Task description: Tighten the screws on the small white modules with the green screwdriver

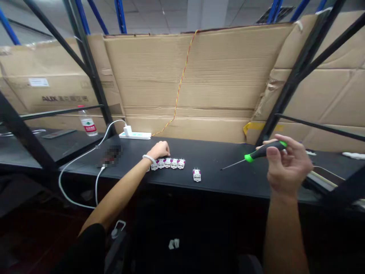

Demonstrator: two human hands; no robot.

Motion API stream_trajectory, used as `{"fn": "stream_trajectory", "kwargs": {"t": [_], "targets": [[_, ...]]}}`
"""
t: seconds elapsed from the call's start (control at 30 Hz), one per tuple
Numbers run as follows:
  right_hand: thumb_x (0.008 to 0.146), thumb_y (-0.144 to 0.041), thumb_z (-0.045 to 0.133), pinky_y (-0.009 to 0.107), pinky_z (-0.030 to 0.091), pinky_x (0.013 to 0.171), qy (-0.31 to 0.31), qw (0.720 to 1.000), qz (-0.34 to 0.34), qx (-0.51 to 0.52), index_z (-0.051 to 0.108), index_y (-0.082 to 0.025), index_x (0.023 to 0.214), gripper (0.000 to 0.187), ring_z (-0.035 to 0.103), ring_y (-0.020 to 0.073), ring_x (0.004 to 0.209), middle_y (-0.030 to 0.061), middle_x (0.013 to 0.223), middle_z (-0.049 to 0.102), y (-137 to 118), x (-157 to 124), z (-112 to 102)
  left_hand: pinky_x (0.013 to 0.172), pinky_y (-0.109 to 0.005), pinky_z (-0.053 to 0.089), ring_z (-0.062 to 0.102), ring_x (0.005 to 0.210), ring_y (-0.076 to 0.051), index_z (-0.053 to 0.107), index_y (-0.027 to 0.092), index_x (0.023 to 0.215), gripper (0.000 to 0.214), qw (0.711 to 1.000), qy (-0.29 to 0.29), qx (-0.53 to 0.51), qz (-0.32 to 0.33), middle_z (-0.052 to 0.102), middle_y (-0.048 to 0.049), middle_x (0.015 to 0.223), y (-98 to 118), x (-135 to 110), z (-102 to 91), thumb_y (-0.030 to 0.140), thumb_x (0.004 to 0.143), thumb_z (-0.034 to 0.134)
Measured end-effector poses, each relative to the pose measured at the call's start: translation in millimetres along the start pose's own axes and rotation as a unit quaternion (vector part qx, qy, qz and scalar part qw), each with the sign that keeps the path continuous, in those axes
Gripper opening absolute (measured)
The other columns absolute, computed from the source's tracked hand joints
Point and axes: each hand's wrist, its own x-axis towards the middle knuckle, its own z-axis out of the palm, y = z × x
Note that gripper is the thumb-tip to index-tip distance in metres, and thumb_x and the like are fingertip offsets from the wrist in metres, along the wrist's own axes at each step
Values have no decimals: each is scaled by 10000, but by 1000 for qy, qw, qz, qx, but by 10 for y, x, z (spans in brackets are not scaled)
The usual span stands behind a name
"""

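Note:
My right hand (289, 165) is raised over the right of the table, wrapped round the black and green handle of a screwdriver (264, 151). Its thin shaft slants down to the left, over the tabletop. At the far side of a row of small white and purple parts with metal pins (167, 163), my left hand (159, 149) rests low with its fingers curled. What those fingers hold, if anything, is hidden. One more white and purple part (196, 175) lies by itself to the right of the row, near the table's front edge.
Behind the black table (225, 152) stands a cardboard wall (154, 76) with a twisted wire (179, 89). A white power strip (139, 135) feeds a white cable (64, 167). Dark frame posts (94, 76) flank the table; a water bottle (89, 123) stands left.

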Motion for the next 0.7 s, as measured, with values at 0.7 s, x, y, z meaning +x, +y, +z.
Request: {"fn": "stream_trajectory", "kwargs": {"t": [0.7], "targets": [[771, -466, 917, 426, 657, 673, -10, 1000, -16, 14, 806, -208, 1147, 469, 773, 249, 672, 96, 889, 793, 10, 40, -88, 951, -285, 587, 796, 981, -244, 863, 157, 971, 244, 1000, 11, 13, 18, 848, -128, 986, -133, 19, 2, 139, 914, 626]]}}
